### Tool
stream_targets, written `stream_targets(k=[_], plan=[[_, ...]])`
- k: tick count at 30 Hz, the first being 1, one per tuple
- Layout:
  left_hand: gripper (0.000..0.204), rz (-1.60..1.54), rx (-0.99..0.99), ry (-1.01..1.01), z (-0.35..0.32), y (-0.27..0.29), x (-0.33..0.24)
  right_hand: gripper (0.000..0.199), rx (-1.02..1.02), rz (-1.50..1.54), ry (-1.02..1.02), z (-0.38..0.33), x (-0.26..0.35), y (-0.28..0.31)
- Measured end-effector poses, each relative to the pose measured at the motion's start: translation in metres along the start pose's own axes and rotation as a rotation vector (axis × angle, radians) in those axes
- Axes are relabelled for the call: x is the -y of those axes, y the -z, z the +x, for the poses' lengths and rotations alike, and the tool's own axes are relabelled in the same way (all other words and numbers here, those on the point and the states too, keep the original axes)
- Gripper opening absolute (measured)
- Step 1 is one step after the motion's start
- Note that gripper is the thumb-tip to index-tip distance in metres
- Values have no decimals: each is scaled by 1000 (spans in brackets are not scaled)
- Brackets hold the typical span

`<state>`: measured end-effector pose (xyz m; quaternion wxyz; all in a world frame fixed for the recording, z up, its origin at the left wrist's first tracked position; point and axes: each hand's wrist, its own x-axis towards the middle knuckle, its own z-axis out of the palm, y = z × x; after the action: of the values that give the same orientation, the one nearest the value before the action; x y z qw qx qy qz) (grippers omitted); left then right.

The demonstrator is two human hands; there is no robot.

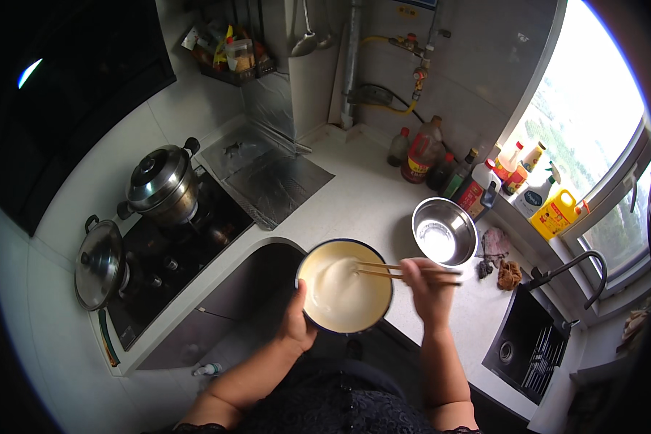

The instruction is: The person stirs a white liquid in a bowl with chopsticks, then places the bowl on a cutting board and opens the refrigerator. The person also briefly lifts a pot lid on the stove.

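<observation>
My left hand (296,319) grips the near left side of a cream-coloured bowl (380,309) with a dark rim, thumb at the edge. Inside lies a pale, thick, smooth batter (336,298) with swirl marks on its surface. A pair of wooden chopsticks (380,270) is held in my right hand (428,293), fingers closed around them. Their tips dip into the batter from the right. Just beyond my right hand a shiny steel bowl (470,249) stands on the counter. The bowl's underside is hidden from me.
To the left a black gas stove (168,278) carries a steel pot (163,181) and a lidded pan (100,264). Several bottles (423,153) stand at the back of the white counter (318,213). A black sink (517,343) with a curved tap (573,264) is at the right, beneath the window.
</observation>
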<state>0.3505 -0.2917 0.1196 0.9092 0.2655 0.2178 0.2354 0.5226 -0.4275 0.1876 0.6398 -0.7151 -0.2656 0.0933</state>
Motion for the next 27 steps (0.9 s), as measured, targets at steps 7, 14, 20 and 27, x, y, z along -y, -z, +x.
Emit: stream_targets(k=[7, 14, 20, 27], plan=[[63, -23, 58, -29, -1, 3, -11, 16, 40, 97, -99, 12, 0, 22], [64, -25, 3, -40, 2, 7, -9, 18, 274, 136, -303, 2, 7, 18], [64, -21, -5, -11, 1, 1, 2, 22, 122, 44, -45, -9, 8, -1], [65, -3, -5, -49, 4, -2, -6, 17, -33, 110, -44, 7, -12, 16]])
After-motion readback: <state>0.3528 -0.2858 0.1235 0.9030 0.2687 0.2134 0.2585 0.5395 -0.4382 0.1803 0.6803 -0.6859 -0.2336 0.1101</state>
